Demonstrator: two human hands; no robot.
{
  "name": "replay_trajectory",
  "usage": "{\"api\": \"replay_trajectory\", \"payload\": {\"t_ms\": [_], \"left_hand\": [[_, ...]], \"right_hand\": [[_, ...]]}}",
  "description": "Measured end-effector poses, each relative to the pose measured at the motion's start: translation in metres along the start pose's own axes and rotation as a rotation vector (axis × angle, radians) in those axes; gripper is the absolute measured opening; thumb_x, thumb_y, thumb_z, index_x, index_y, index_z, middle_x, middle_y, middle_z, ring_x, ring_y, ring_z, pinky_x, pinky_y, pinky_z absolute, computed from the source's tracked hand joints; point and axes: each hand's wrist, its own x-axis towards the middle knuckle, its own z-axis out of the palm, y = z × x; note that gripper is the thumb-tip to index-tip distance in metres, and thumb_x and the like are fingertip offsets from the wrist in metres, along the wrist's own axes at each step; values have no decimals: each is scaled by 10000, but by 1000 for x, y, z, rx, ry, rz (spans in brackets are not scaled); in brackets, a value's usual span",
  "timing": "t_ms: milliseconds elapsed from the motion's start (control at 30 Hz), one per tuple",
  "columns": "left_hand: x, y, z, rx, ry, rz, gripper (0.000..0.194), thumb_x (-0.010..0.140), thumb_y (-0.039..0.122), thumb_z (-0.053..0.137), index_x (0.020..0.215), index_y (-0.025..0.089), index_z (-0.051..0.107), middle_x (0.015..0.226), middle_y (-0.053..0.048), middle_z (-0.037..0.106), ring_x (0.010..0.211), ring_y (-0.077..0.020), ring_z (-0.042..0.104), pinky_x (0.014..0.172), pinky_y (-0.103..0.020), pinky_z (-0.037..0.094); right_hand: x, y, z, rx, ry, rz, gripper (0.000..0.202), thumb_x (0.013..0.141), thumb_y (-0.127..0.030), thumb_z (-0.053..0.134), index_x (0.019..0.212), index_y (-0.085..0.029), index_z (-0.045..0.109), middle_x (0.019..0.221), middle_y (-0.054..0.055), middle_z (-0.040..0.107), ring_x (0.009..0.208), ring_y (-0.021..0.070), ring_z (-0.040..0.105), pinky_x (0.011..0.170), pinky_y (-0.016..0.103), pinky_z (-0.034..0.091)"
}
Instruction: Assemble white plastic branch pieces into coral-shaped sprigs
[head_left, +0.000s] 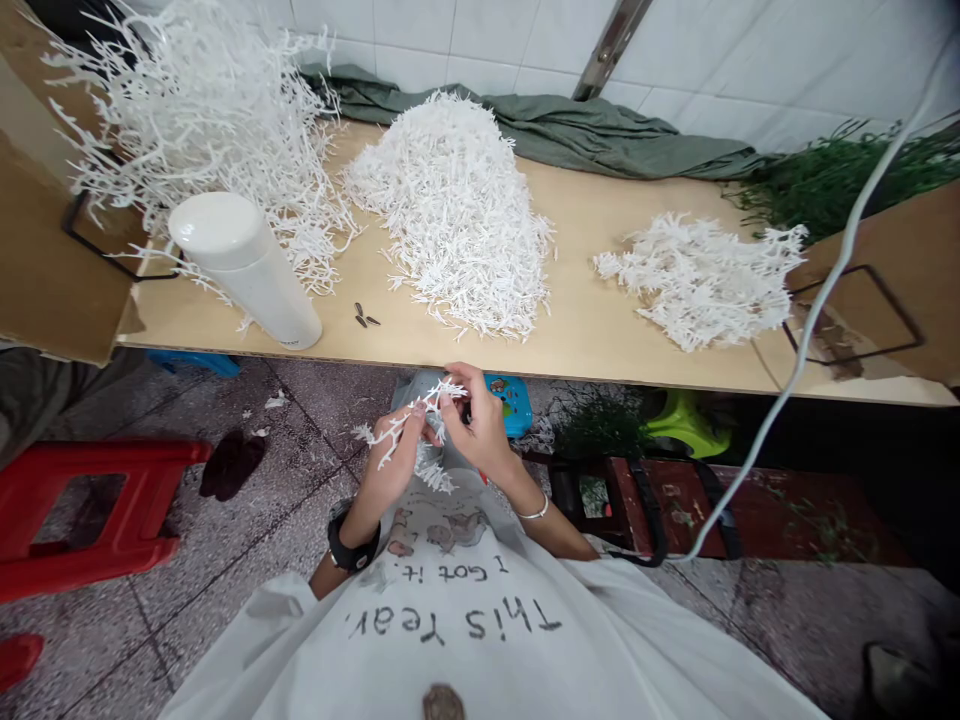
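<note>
Both my hands meet in front of my chest, just below the table's front edge, around a white branching plastic sprig (pixel 390 432). My left hand (pixel 394 462) is closed on its stem, with the thumb on top. My right hand (pixel 480 425) pinches the sprig's upper end between thumb and fingers. Some fingertips are hidden behind the sprig. Beyond my hands a large heap of small white sprigs (pixel 469 220) lies on the table (pixel 577 330). A looser pile of white branching pieces (pixel 705 280) lies to the right.
A tall tangle of white branches (pixel 202 110) fills the back left, behind a white bottle (pixel 244 270). Several sunflower seeds (pixel 364 316) lie near the bottle. Green plastic foliage (pixel 847 180) is at the right. A pale cable (pixel 825 290) hangs across the right side. A red stool (pixel 97 500) stands left.
</note>
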Motion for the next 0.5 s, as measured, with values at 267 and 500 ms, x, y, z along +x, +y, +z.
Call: {"api": "replay_trajectory", "payload": {"t_ms": [267,500], "left_hand": [[-3,9,1,247,-22,322,237,955,245,370,774,165,501,691,-8,516,622,-108,490,630,-240,371],[0,-2,0,25,-127,3,477,933,482,370,575,174,429,477,19,418,461,-100,450,509,-245,351]], "right_hand": [[0,4,1,-157,-61,8,215,936,-337,381,785,-184,391,624,-8,449,560,124,418,585,264,290],[3,7,-4,404,-213,175,416,912,-427,443,610,-173,313,556,-37,264,504,75,267,504,236,212]]}}
